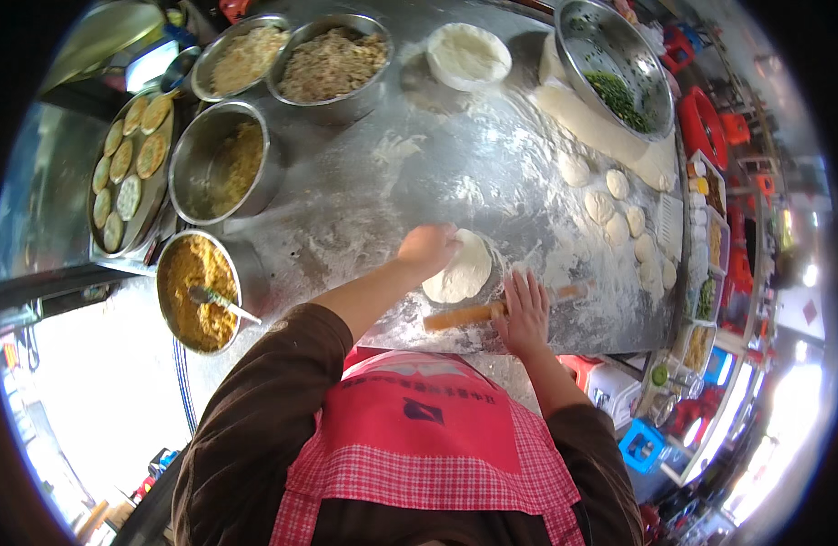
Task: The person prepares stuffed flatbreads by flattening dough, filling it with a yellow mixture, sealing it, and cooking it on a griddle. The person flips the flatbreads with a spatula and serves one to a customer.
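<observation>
A flattened disc of dough lies on the floured metal worktop in front of me. My left hand has its fingers closed on the disc's upper left edge; the fingertips are partly hidden. Just below the dough, a wooden rolling pin lies slightly aslant near the worktop's front edge. Over its middle rests my right hand, palm down with the fingers stretched forward, covering part of the pin.
Metal bowls of filling, such as the yellow filling with a spoon, stand left. Browned flatbreads lie on a round pan. Dough balls, a long dough slab and a bowl with chopped greens are right. A flour bowl sits behind.
</observation>
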Motion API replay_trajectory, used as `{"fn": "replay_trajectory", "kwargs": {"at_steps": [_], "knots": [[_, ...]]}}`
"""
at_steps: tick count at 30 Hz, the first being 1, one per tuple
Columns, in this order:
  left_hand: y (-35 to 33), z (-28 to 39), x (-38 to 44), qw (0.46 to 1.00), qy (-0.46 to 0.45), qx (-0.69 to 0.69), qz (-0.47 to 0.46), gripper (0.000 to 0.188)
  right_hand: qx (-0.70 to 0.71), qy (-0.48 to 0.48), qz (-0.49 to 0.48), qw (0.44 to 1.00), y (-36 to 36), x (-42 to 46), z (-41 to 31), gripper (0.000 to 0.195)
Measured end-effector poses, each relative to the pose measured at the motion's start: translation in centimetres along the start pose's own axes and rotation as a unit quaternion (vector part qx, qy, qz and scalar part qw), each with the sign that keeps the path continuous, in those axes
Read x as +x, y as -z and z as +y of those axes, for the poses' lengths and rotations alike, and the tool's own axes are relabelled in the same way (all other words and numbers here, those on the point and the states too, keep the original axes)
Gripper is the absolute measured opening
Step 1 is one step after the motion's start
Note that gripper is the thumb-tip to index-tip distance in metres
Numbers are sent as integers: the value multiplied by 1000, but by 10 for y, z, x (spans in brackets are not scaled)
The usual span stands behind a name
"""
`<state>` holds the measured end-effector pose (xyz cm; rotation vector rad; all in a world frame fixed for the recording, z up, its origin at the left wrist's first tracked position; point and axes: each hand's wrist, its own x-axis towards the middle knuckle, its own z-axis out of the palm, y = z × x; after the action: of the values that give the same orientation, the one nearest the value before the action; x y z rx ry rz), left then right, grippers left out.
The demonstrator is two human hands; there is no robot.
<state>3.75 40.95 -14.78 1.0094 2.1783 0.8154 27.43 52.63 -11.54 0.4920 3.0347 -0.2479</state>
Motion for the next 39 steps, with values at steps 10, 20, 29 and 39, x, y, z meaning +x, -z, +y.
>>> {"fn": "replay_trajectory", "kwargs": {"at_steps": [10, 20, 29, 39], "knots": [[59, 112, -83, 820, -1, -572, -25, 25, 847, -209, -27, 488, 8, 61, 4, 73], [83, 26, -210, 824, 14, -532, 192, 35, 916, -8, -276, 292, 109, 50, -165, 85], [123, -30, -351, 361, -104, -919, 124, 72, 771, 15, -210, 601, 74, 90, -266, 49], [153, -98, -437, 360, -86, -897, 240, 60, 686, -117, -241, 676, 15, 113, -351, 6]]}}
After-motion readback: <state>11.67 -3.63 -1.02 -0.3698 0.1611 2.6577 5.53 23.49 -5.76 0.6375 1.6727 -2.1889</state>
